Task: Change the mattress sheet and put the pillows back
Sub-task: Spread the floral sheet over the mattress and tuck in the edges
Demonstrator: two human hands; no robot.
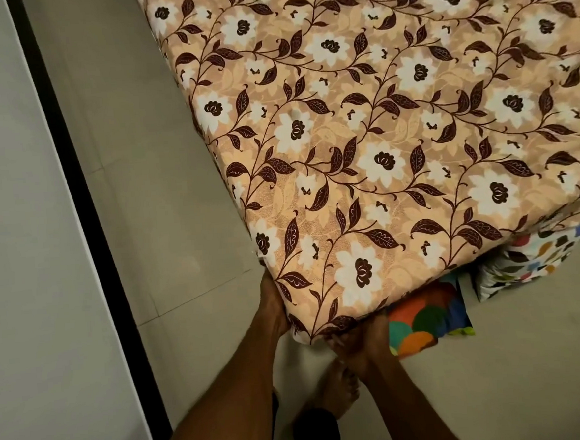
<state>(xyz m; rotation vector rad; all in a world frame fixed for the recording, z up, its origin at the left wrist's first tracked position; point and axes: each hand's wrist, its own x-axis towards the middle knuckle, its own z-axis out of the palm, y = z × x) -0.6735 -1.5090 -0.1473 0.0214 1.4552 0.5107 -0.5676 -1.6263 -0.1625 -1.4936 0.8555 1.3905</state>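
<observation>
Floral sheet covers the mattress, near corner at bottom centre. Left hand grips the sheet at that corner's left side; right hand clutches its hem underneath. Two colourful pillows lie on the floor beside the mattress.

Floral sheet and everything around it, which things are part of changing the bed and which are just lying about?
Part of the job:
floral sheet
left hand and right hand, both at the sheet's near corner
colourful pillow
patterned pillow

Just there:
tiled floor
dark strip along the wall
</observation>
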